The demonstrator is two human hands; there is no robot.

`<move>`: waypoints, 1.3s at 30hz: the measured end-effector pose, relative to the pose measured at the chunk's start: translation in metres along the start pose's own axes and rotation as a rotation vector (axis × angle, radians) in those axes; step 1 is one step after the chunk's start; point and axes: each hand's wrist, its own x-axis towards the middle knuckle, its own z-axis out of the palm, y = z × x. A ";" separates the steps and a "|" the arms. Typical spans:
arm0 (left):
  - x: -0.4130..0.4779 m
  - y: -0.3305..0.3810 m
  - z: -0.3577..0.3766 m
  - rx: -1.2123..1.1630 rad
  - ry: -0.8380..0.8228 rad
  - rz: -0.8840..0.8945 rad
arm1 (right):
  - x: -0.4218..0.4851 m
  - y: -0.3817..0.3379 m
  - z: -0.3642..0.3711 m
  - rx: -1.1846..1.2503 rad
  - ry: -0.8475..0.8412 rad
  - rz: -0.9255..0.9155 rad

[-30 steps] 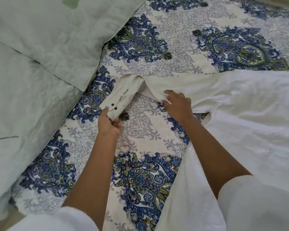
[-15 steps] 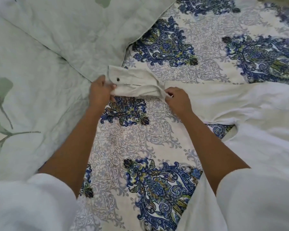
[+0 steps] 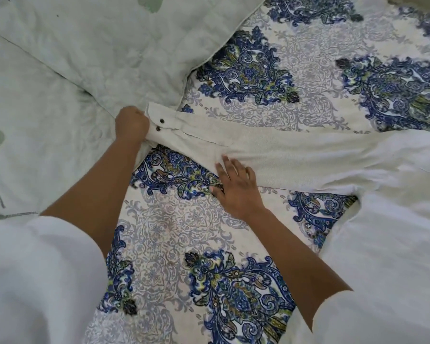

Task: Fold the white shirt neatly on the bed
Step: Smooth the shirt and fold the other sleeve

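The white shirt [image 3: 382,219] lies spread over the right side of the bed, its body reaching the lower right corner. One long sleeve [image 3: 271,150] stretches out flat to the left across the patterned sheet. My left hand [image 3: 132,125] grips the sleeve's cuff [image 3: 159,120], which shows two dark buttons. With its fingers spread and straight, my right hand [image 3: 236,184] presses flat on the lower edge of the sleeve.
A blue and green floral bedsheet [image 3: 184,232] covers the bed. A pale green quilt [image 3: 47,108] and a matching pillow [image 3: 134,40] lie at the left and upper left, the cuff touching their edge. My own white sleeves fill the bottom corners.
My left hand has pulled the cuff out to the left, and the sleeve went from bent to straight and flat. My right hand let go of its pinch and now lies open on the sleeve.
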 end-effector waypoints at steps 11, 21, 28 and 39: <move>-0.017 -0.025 0.005 -0.590 0.122 -0.057 | -0.009 0.046 -0.036 0.267 0.471 0.450; -0.071 0.017 0.074 0.025 0.384 0.331 | -0.038 0.103 -0.054 0.621 0.397 0.445; -0.098 0.082 0.176 0.359 -0.292 0.815 | -0.054 0.197 -0.095 0.295 0.504 0.819; -0.056 0.127 0.188 0.351 -0.391 0.535 | -0.051 0.308 -0.137 0.395 0.238 0.936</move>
